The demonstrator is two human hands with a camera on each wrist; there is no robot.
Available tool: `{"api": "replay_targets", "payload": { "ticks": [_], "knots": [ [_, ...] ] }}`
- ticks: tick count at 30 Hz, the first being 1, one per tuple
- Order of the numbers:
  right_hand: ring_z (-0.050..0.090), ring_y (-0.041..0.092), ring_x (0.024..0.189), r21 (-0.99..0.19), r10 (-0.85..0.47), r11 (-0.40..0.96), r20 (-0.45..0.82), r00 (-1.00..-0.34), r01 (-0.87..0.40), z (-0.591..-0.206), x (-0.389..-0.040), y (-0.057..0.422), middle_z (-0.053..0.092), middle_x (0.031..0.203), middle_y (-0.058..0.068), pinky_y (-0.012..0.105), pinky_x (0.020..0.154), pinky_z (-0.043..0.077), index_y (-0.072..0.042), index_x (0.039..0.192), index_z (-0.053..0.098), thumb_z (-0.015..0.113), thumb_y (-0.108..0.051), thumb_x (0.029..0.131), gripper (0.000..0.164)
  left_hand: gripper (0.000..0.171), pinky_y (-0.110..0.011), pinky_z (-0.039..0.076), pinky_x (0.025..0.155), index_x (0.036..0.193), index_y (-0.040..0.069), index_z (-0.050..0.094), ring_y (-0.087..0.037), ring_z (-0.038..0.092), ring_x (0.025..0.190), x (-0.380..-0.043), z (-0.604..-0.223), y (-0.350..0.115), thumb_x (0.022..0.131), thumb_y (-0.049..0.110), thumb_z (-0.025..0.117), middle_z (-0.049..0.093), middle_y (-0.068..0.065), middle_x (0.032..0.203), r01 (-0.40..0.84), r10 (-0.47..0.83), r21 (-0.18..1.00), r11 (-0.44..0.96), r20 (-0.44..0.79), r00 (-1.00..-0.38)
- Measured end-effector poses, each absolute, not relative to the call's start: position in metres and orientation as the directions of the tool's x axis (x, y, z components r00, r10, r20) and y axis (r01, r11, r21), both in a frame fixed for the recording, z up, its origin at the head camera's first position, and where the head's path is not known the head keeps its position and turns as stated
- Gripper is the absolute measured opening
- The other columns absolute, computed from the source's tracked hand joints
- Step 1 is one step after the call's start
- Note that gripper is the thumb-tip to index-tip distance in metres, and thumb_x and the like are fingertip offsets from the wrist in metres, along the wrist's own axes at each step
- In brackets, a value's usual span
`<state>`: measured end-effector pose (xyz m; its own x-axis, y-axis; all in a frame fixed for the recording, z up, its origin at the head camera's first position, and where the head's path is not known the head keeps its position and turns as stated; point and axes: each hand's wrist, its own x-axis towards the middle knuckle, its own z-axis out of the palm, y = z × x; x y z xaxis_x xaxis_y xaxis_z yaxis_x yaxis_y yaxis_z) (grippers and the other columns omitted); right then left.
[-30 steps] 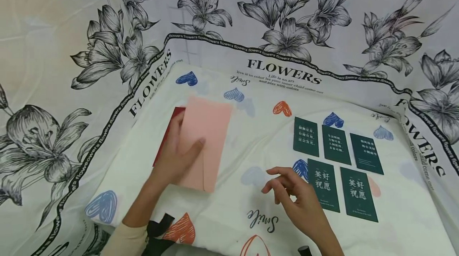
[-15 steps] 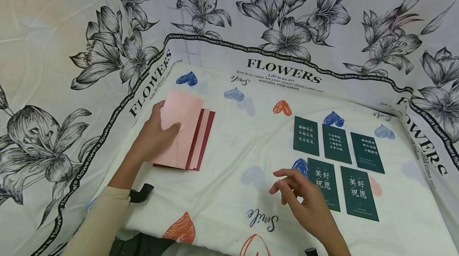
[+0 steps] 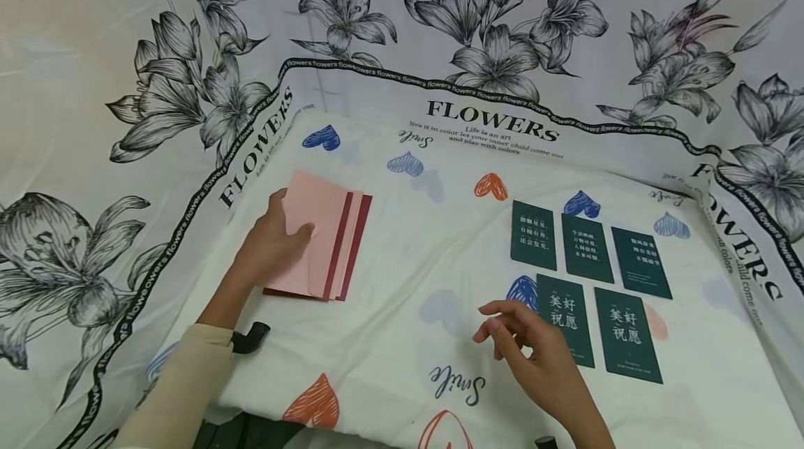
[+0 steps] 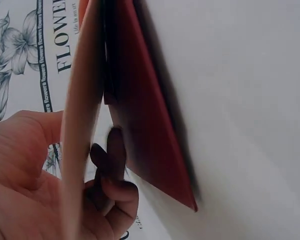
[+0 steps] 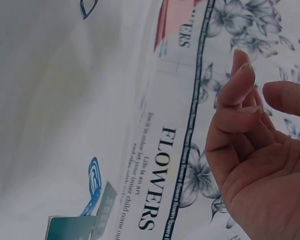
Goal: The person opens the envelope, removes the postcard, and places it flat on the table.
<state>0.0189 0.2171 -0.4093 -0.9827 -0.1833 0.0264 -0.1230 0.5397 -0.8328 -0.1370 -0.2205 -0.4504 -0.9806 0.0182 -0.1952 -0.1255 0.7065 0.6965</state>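
In the head view my left hand (image 3: pixel 276 243) pinches a pink envelope (image 3: pixel 320 201), thumb on its face and fingers behind. This envelope lies over a fanned stack on the left of the table, where dark red envelope edges (image 3: pixel 358 243) and another pink edge show on the right. Seen from the left wrist, the pink envelope (image 4: pixel 80 115) stands edge-on between thumb and curled fingers, apart from a dark red envelope (image 4: pixel 145 120). My right hand (image 3: pixel 534 358) hovers at the lower right with loosely bent fingers, holding nothing. Beside it lie green cards (image 3: pixel 565 320) with white writing.
Several green cards form two rows on the right, the back row (image 3: pixel 587 246) holding three. A white cloth (image 3: pixel 408 253) with hearts and lettering covers the table. Behind it hangs a flower-printed sheet (image 3: pixel 358 9) with folds along the table's back edge.
My left hand has carried the pink envelope leftward, uncovering the red and pink edges on its right. Over the last half second the envelope's top has dropped slightly. The right hand shifts slightly right.
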Motion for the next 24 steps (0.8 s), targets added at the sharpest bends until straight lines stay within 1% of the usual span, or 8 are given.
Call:
{"api": "replay_targets", "payload": {
  "ticks": [4, 6, 9, 11, 13, 15, 19, 24],
  "knots": [
    [0.064, 0.011, 0.07, -0.829, -0.188, 0.545, 0.021, -0.982, -0.122, -0.409, 0.021, 0.216, 0.075, 0.092, -0.016, 0.027, 0.061, 0.053, -0.031, 0.123, 0.066, 0.061, -0.024, 0.11, 0.016, 0.094, -0.07, 0.038, 0.112, 0.164, -0.007, 0.007, -0.055, 0.042, 0.143, -0.13, -0.451, -0.221, 0.105, 0.043, 0.06, 0.032, -0.037, 0.16, -0.092, 0.005, 0.623, 0.777, -0.152, -0.988],
    [0.064, 0.012, 0.069, -0.83, -0.19, 0.546, 0.014, -0.982, -0.118, -0.41, 0.021, 0.216, 0.076, 0.092, -0.013, 0.027, 0.061, 0.053, -0.031, 0.123, 0.066, 0.061, -0.024, 0.11, 0.016, 0.091, -0.07, 0.04, 0.108, 0.161, -0.013, 0.014, -0.055, 0.045, 0.136, -0.128, -0.45, -0.222, 0.104, 0.04, 0.062, 0.031, -0.039, 0.155, -0.071, 0.0, 0.596, 0.8, -0.118, -0.993],
    [0.065, 0.014, 0.07, -0.834, -0.183, 0.544, -0.009, -0.983, -0.093, -0.41, 0.022, 0.215, 0.077, 0.092, -0.008, 0.027, 0.061, 0.053, -0.032, 0.122, 0.067, 0.061, -0.024, 0.11, 0.015, 0.087, -0.07, 0.047, 0.097, 0.156, -0.017, 0.023, -0.054, 0.051, 0.12, -0.125, -0.448, -0.223, 0.103, 0.038, 0.064, 0.032, -0.041, 0.145, -0.054, -0.01, 0.569, 0.821, -0.08, -0.997],
    [0.065, 0.015, 0.07, -0.838, -0.176, 0.541, -0.026, -0.984, -0.074, -0.41, 0.022, 0.215, 0.077, 0.092, -0.006, 0.027, 0.061, 0.053, -0.032, 0.121, 0.067, 0.062, -0.024, 0.109, 0.015, 0.085, -0.069, 0.05, 0.09, 0.154, -0.018, 0.025, -0.053, 0.052, 0.115, -0.122, -0.448, -0.223, 0.102, 0.038, 0.064, 0.031, -0.042, 0.143, -0.051, -0.015, 0.554, 0.831, -0.069, -0.998],
    [0.065, 0.015, 0.07, -0.84, -0.171, 0.54, -0.042, -0.984, -0.058, -0.411, 0.022, 0.214, 0.077, 0.092, -0.006, 0.027, 0.062, 0.054, -0.032, 0.121, 0.068, 0.062, -0.024, 0.109, 0.015, 0.084, -0.067, 0.052, 0.082, 0.152, -0.018, 0.029, -0.053, 0.049, 0.117, -0.12, -0.451, -0.224, 0.103, 0.04, 0.063, 0.031, -0.041, 0.142, -0.052, -0.022, 0.532, 0.845, -0.062, -0.998],
    [0.065, 0.014, 0.071, -0.841, -0.173, 0.539, -0.046, -0.984, -0.056, -0.412, 0.021, 0.214, 0.077, 0.093, -0.006, 0.027, 0.062, 0.054, -0.031, 0.121, 0.067, 0.063, -0.023, 0.109, 0.015, 0.083, -0.066, 0.051, 0.08, 0.151, -0.018, 0.031, -0.053, 0.044, 0.121, -0.117, -0.455, -0.224, 0.103, 0.041, 0.064, 0.031, -0.04, 0.142, -0.041, -0.028, 0.498, 0.866, -0.033, -0.999],
    [0.065, 0.012, 0.071, -0.838, -0.176, 0.542, -0.042, -0.984, -0.061, -0.413, 0.021, 0.215, 0.077, 0.092, -0.008, 0.027, 0.062, 0.054, -0.031, 0.121, 0.068, 0.063, -0.023, 0.109, 0.015, 0.084, -0.07, 0.045, 0.084, 0.152, -0.016, 0.031, -0.056, 0.037, 0.129, -0.115, -0.459, -0.219, 0.101, 0.041, 0.066, 0.034, -0.04, 0.143, -0.009, -0.036, 0.441, 0.897, 0.053, -0.998],
    [0.065, 0.011, 0.072, -0.819, -0.181, 0.568, -0.031, -0.983, -0.079, -0.412, 0.018, 0.216, 0.076, 0.092, -0.014, 0.027, 0.063, 0.055, -0.029, 0.122, 0.068, 0.063, -0.024, 0.109, 0.015, 0.08, -0.075, 0.041, 0.093, 0.157, -0.011, 0.031, -0.058, 0.042, 0.128, -0.111, -0.449, -0.209, 0.101, 0.036, 0.065, 0.038, -0.039, 0.144, 0.008, -0.034, 0.439, 0.898, 0.089, -0.995]
  ]
}}
